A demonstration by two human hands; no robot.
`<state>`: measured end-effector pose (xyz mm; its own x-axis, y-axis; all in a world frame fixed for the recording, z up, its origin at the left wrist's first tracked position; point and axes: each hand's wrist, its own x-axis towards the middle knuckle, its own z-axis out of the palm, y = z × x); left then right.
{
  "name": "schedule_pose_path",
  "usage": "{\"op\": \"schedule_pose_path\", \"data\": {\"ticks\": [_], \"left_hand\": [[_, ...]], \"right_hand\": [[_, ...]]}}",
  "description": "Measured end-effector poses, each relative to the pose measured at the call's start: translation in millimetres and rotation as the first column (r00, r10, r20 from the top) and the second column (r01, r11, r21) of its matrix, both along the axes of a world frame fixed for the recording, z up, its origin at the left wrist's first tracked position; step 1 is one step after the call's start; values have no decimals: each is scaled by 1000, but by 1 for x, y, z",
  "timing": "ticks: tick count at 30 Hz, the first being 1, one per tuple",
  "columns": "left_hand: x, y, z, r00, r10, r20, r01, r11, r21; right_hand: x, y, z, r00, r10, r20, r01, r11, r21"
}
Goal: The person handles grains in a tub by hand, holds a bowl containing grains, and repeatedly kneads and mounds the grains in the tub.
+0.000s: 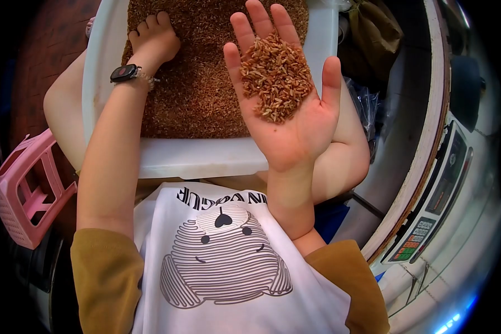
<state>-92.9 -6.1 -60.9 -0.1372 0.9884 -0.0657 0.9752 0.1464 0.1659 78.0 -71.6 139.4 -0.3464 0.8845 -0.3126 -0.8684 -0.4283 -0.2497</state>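
White tub (200,158): your open right hand (295,133) is bearing rice grains (275,78) on its palm; your left hand (157,42), fingers bent, is lying towards the left edge, hold unclear.

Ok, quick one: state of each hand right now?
Left hand: on loose reddish-brown grain in the white plastic tub; grip can't be told.
Right hand: open, palm up, bearing a grain heap.

The tub (200,158) was smooth, slightly glossy white plastic, and the stool (11,214) was pink molded plastic. The shirt (317,295) was matt cloth. The watch face (124,73) appeared glossy; the grain (197,106) had a rough texture.
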Motion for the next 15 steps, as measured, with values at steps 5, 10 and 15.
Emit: {"op": "schedule_pose_path", "data": {"ticks": [5, 10, 15], "left_hand": [[0, 0, 2, 1000, 8, -1, -8, 1000, -12], [0, 0, 0, 1000, 6, -9, -6, 1000, -3], [0, 0, -2, 1000, 2, -1, -2, 1000, 16]], "right_hand": [[8, 0, -20, 987, 58, -152, -27, 979, 203], [9, -1, -18, 990, 49, -135, -23, 983, 183], [8, -1, -17, 992, 33, -118, -14, 987, 157]]}}
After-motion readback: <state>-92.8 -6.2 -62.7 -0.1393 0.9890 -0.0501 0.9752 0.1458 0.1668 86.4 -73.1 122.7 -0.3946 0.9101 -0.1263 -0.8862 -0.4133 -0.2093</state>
